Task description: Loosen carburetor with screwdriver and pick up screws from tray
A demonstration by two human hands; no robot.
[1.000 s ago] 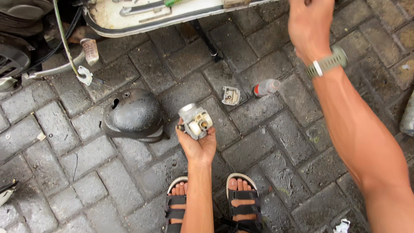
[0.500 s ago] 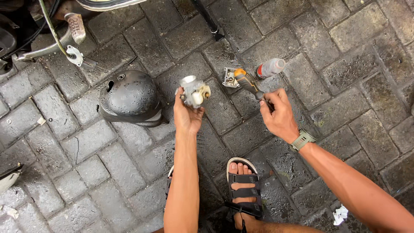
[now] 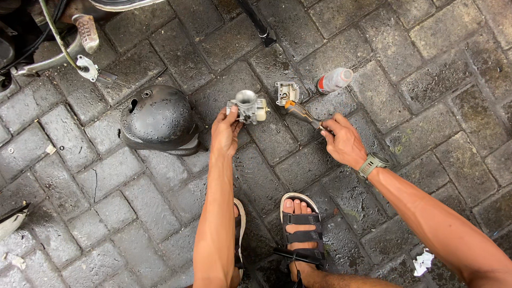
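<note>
Carburetor (image 3: 246,106), grey metal with a round throat facing up, sits clamped in the fingers of the left hand (image 3: 225,133) above the paving stones (image 3: 69,144). At three o'clock from it the right hand (image 3: 344,143) has its fingers wrapped round a screwdriver (image 3: 302,112) with an orange collar; its tip seems to reach a small metal float bowl (image 3: 287,92) lying on the stones. A black dome-shaped cover (image 3: 157,118) lies at nine o'clock, a small bottle (image 3: 335,80) at two o'clock.
</note>
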